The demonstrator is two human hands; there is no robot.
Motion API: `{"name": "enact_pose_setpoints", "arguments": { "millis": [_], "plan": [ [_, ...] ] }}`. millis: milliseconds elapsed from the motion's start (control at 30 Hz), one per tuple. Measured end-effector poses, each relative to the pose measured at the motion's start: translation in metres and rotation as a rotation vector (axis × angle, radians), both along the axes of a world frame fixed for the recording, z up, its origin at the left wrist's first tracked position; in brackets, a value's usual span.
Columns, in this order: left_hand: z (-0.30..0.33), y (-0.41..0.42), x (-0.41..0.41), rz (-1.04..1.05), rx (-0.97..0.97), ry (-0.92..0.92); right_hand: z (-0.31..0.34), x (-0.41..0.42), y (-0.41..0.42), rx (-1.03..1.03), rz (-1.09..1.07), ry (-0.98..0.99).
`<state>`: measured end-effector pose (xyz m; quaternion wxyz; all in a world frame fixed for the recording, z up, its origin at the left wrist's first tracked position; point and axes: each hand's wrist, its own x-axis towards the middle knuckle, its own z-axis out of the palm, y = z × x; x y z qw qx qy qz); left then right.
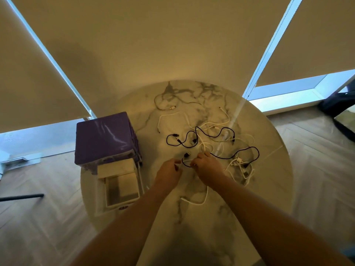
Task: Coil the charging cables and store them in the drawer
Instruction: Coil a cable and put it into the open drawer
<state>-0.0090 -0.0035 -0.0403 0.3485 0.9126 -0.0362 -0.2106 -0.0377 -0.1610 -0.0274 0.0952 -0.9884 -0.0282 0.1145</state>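
My left hand (169, 169) and right hand (206, 167) hang close together over the round marble table (269, 179), both with fingers curled, pinching one black cable (238, 153). A short loop of it sags between my two hands, and its plug (186, 155) sticks up just beyond my left fingertips. From my right hand the rest of that cable runs off to the right in a wide arc.

Beyond my hands lies a loose tangle: a second black cable (192, 140) winding across white cables (217, 129), none of them coiled. More white cable lies bunched to the right of my right hand, near the table's right rim, and one white strand (201, 200) curls under my right forearm, toward me.

To the left of my left hand stands a purple drawer unit (103, 137) at the table's left edge. Its drawer (123, 189) is pulled out toward me, open, with its front reaching to the rim. A strip of bare marble separates it from my left forearm. Bare marble also lies between my forearms and the near rim.
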Motion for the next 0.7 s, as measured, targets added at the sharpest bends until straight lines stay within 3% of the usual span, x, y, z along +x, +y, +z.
{"name": "enact_pose_setpoints", "arguments": {
  "millis": [167,400,567,700],
  "plan": [
    [0.002,0.0,0.0,0.035,-0.054,0.025,0.022,-0.01,-0.001,0.197,-0.075,-0.065],
    [0.005,0.008,-0.001,0.036,-0.094,0.027,0.029,-0.028,-0.012,0.07,0.062,-0.068],
    [0.017,0.01,-0.005,-0.101,-0.122,-0.146,0.046,-0.028,-0.008,0.453,-0.218,-0.244],
    [0.047,0.001,-0.009,-0.171,-0.243,-0.221,0.077,-0.017,-0.005,0.659,-0.318,-0.243]
  ]
}}
